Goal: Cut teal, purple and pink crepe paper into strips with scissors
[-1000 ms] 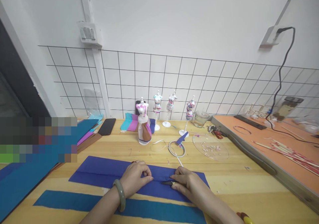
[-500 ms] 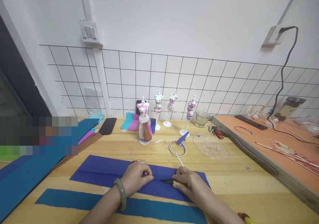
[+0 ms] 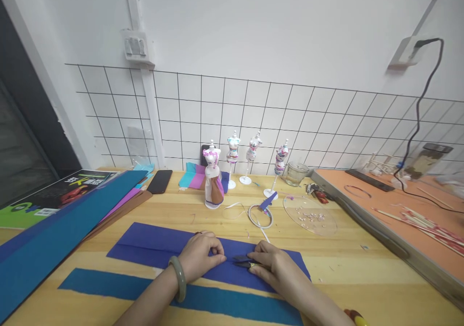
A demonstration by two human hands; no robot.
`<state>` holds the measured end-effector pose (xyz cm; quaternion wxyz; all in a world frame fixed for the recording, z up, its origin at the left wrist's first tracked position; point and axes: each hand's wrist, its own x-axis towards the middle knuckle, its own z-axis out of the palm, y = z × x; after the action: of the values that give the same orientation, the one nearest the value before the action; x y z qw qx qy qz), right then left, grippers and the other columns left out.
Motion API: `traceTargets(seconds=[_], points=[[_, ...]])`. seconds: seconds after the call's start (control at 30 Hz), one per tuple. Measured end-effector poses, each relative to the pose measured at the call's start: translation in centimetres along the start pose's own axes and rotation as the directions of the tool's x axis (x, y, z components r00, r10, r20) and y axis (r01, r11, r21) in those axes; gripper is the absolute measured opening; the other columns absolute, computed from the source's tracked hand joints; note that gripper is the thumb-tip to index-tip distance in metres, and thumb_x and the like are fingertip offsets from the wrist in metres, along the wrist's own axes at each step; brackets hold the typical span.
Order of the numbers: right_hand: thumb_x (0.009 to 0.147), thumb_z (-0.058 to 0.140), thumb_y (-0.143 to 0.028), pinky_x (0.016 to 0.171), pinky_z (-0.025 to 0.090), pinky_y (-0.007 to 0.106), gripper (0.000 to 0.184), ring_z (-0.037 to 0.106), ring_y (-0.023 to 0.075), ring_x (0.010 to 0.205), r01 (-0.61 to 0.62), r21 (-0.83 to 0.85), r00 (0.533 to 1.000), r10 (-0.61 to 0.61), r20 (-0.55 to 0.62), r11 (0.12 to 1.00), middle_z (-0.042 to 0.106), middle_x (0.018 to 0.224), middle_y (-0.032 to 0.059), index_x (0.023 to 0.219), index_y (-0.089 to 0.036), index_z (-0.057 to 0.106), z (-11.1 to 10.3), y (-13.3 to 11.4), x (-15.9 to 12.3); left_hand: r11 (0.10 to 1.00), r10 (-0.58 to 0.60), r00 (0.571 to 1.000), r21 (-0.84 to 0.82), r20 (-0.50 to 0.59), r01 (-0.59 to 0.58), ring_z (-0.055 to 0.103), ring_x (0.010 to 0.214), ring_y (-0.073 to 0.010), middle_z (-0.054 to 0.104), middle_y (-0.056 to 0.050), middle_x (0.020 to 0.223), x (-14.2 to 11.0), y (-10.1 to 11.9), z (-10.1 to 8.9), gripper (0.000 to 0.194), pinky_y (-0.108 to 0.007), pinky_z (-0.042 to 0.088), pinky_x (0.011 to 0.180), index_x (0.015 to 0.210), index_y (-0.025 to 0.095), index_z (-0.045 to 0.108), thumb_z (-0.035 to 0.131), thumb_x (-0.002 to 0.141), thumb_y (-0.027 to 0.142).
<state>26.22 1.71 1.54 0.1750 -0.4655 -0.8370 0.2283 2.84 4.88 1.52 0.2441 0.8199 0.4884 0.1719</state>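
A long dark blue paper sheet (image 3: 152, 239) with a lengthwise crease lies in front of me. My left hand (image 3: 203, 252), a green bangle at its wrist, presses on the sheet with thumb and forefinger pinched together at the crease. Just to the right, my right hand (image 3: 270, 263) grips small black thread snips (image 3: 240, 264). Their two blades are spread apart over the blue sheet and point left; the handles are mostly hidden in my fingers. Nearer to me, a teal paper strip (image 3: 239, 306) with uneven edges passes below my left forearm.
Several small mannequins (image 3: 212, 162) stand at the back. Beyond my hands lie a ring of ribbon (image 3: 260, 217) and a clear disc (image 3: 308, 219) bearing tiny gems. Folded coloured paper (image 3: 72, 219) and a phone (image 3: 160, 181) are at left. An orange board (image 3: 362, 205) holds sticks at right.
The snips' blades, together before, are now spread apart. Both hands stay at nearly the same place on the blue sheet. The whole view has shifted slightly, showing more of the left side.
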Motion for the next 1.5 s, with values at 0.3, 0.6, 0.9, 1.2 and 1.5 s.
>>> traceTargets(seconds=[0.3, 0.6, 0.9, 1.2, 1.5], points=[[0.087, 0.051, -0.028, 0.069, 0.041, 0.024, 0.021, 0.056, 0.0162, 0.079, 0.021, -0.033, 1.000, -0.021, 0.004, 0.999, 0.058, 0.090, 0.0046, 0.101, -0.023, 0.065, 0.4, -0.5, 0.4, 1.000, -0.006, 1.000, -0.002, -0.020, 0.006, 0.056, 0.078, -0.0141, 0.062, 0.003, 0.074, 0.1, -0.2, 0.2, 0.011, -0.025, 0.036, 0.072, 0.069, 0.024, 0.067, 0.058, 0.073, 0.029], [0.087, 0.051, -0.027, 0.068, 0.041, 0.024, 0.019, 0.056, 0.0164, 0.078, 0.032, -0.037, 0.999, -0.033, -0.011, 0.999, 0.058, 0.088, 0.0044, 0.099, -0.022, 0.066, 0.6, -0.4, 0.5, 1.000, -0.010, 1.000, -0.006, -0.025, 0.009, 0.056, 0.077, -0.0139, 0.062, 0.003, 0.074, 0.1, -0.1, 0.2, 0.011, -0.024, 0.036, 0.072, 0.068, 0.023, 0.066, 0.058, 0.072, 0.029], [0.087, 0.051, -0.026, 0.067, 0.040, 0.023, 0.020, 0.055, 0.0160, 0.077, 0.035, -0.047, 0.999, -0.035, -0.013, 0.998, 0.058, 0.088, 0.0043, 0.100, -0.022, 0.065, 0.7, -0.5, 0.5, 1.000, -0.005, 1.000, -0.011, -0.026, 0.005, 0.056, 0.077, -0.0136, 0.061, 0.003, 0.073, 0.1, -0.1, 0.2, 0.010, -0.024, 0.036, 0.071, 0.068, 0.023, 0.066, 0.059, 0.073, 0.029], [0.088, 0.050, -0.027, 0.067, 0.040, 0.023, 0.020, 0.055, 0.0157, 0.076, 0.024, -0.061, 1.000, -0.025, -0.011, 0.998, 0.057, 0.085, 0.0038, 0.098, -0.022, 0.066, 0.9, -0.1, 0.7, 1.000, 0.003, 1.000, -0.021, -0.024, -0.004, 0.056, 0.077, -0.0133, 0.062, 0.003, 0.074, 0.0, -0.4, 0.2, 0.009, -0.024, 0.036, 0.071, 0.069, 0.024, 0.066, 0.060, 0.072, 0.030], [0.089, 0.048, -0.027, 0.066, 0.040, 0.023, 0.021, 0.056, 0.0152, 0.074, 0.026, -0.056, 0.999, -0.028, -0.039, 0.998, 0.058, 0.083, 0.0037, 0.090, -0.022, 0.068, 1.1, -0.1, 0.5, 1.000, 0.007, 1.000, -0.030, -0.028, -0.008, 0.056, 0.077, -0.0133, 0.061, 0.003, 0.072, 0.1, -0.4, 0.1, 0.010, -0.023, 0.036, 0.071, 0.068, 0.024, 0.066, 0.060, 0.072, 0.031]])
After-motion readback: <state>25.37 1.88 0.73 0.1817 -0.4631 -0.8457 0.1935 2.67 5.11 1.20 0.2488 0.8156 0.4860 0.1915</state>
